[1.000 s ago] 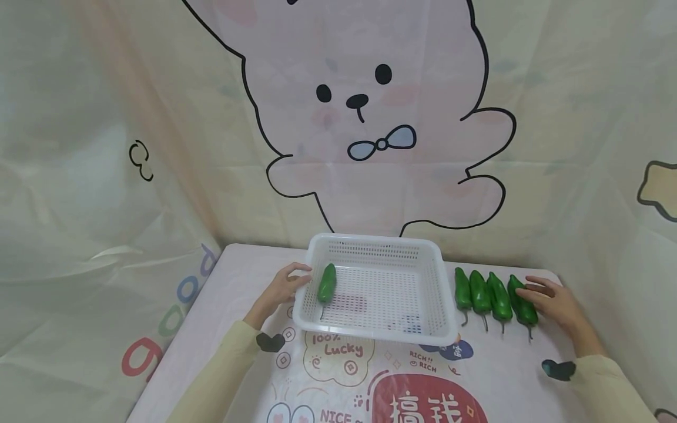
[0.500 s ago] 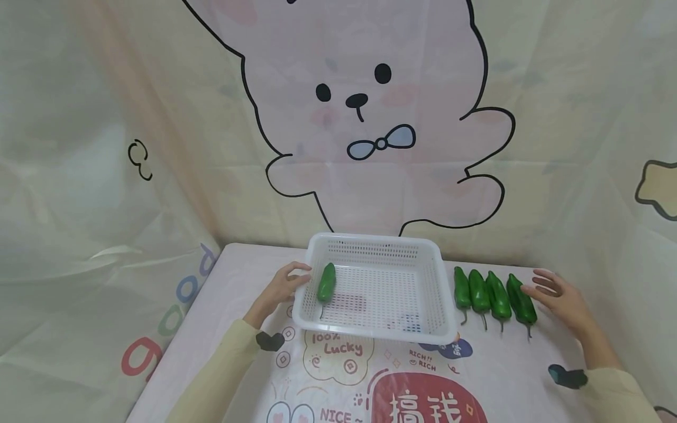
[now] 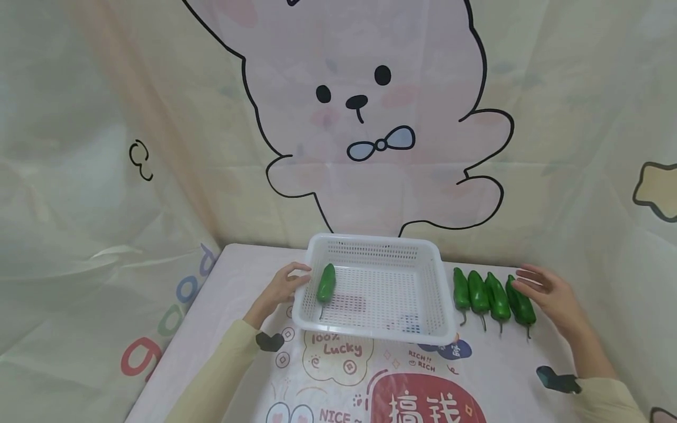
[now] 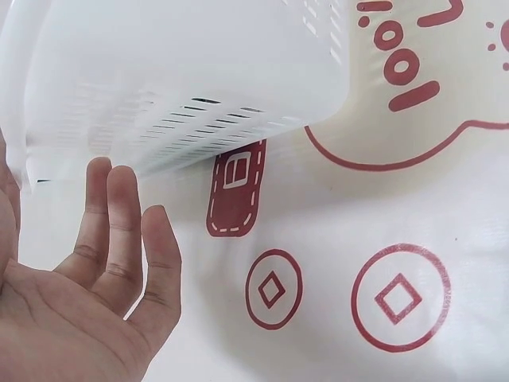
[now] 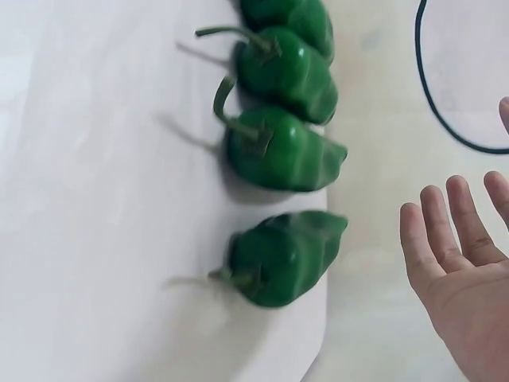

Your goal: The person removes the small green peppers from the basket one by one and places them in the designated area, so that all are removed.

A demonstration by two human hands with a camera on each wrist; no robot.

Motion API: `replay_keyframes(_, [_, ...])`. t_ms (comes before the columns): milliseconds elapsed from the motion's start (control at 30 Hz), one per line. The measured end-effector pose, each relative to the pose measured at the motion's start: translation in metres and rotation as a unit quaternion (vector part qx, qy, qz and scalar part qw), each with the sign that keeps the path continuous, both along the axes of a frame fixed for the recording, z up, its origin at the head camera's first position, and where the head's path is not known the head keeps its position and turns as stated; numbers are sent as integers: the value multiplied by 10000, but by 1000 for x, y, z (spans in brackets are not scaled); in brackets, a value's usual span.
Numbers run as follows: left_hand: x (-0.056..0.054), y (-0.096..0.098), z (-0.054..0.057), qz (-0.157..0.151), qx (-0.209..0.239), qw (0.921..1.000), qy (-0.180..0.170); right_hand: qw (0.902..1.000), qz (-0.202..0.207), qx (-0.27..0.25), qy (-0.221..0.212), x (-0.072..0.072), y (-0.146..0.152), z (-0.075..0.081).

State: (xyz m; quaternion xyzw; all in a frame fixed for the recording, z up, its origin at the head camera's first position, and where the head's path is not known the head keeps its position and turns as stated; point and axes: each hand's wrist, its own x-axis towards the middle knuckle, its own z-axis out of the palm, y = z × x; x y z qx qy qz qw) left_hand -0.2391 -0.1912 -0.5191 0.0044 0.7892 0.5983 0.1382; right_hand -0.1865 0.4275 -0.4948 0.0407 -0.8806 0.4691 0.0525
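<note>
A white plastic basket stands on the table, with one green pepper lying inside by its left wall. My left hand is at the basket's left side. Its fingertips reach the rim in the head view; the left wrist view shows loosely bent fingers beside the perforated wall. Right of the basket lie several green peppers in a row, stems toward me. The rightmost pepper sits slightly apart. Over its right side my right hand hovers, fingers extended and holding nothing; the right wrist view shows it apart from that pepper.
A pale printed cover lies over the table, with red lettering in front of the basket. A cloth backdrop with a cartoon bear rises right behind the table's back edge. Similar cloth hangs on both sides.
My right hand has lifted off the rightmost pepper, shifted right, then come slightly back left above it. The left hand, basket and peppers stay where they were.
</note>
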Motion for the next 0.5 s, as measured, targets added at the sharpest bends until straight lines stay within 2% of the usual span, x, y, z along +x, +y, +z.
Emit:
replay_keyframes(267, [0,1,-1,-29,-52,10000,-23,9985,137,-251,476,-9,-34,8])
replay_keyframes(500, [0,1,0,44,-93,9999,29,9938,426,-887,519,-17,-63,14])
